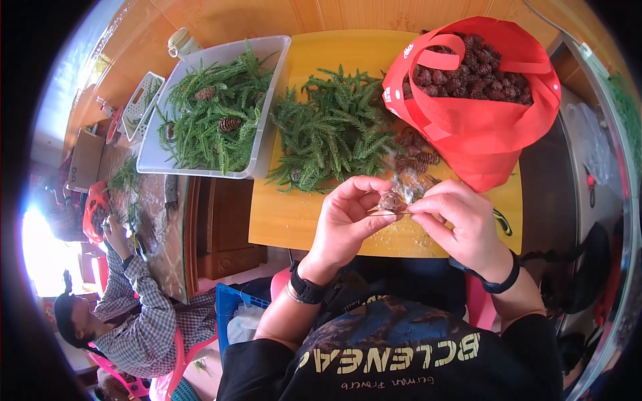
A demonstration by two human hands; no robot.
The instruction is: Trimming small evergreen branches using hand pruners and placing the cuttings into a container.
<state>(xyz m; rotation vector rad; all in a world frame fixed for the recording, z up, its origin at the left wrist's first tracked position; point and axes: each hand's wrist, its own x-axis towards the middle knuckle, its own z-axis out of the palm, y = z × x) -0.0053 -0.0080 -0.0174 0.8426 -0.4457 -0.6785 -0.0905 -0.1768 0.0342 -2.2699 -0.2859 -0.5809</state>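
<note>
Between my hands, over the near edge of the yellow table (pixel 321 220), is a small brown pine cone (pixel 390 200). The fingers and thumb of my left hand (pixel 349 217) are closed round it. A thin wire (pixel 391 213) runs across the cone's near side. My right hand (pixel 461 227) pinches the wire's right end between thumb and fingertips. Just beyond my hands, a pile of green artificial pine sprigs (pixel 334 127) lies on the table. Loose pine cones (pixel 420 159) and whitish crumbs lie beside the pile.
A red bag (pixel 498 130) full of pine cones stands at the back right. Left of the pile, a clear plastic bin (pixel 261 134) holds sprigs with cones. Black-and-yellow handles (pixel 502 222) lie at the right edge. A person in a checked shirt (pixel 144 327) works at another table, far left.
</note>
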